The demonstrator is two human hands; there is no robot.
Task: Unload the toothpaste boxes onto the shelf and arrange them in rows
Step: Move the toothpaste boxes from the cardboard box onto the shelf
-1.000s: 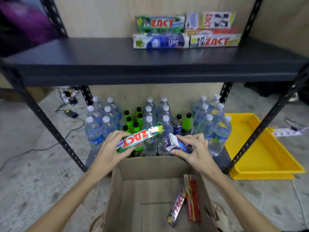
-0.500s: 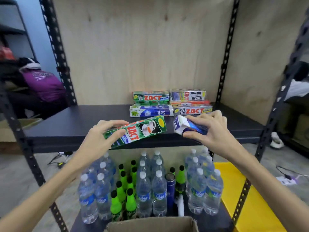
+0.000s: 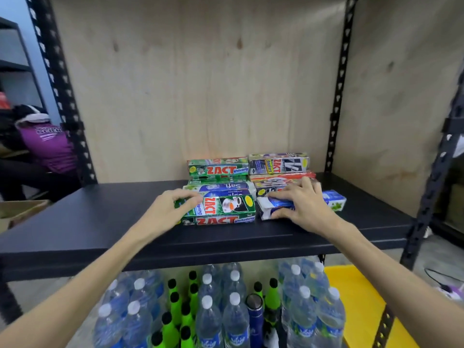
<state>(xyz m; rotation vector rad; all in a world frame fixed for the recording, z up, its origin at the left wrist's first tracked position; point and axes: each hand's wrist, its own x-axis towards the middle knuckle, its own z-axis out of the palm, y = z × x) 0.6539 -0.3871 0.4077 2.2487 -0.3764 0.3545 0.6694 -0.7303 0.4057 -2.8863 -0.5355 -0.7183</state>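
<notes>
plywood backs a black metal shelf (image 3: 75, 222) in the head view. at its rear, toothpaste boxes (image 3: 247, 172) lie stacked in two columns. in front of them the left hand (image 3: 167, 212) grips the left end of a green zact box (image 3: 226, 209), fingers curled over its top, the box lying flat on the shelf. the right hand (image 3: 305, 204) lies curled over a white and blue box (image 3: 334, 199) just beside it, also resting on the shelf. below stand water bottles (image 3: 233, 315) and green bottles (image 3: 185, 317), with a yellow tray (image 3: 361, 297) to the right.
</notes>
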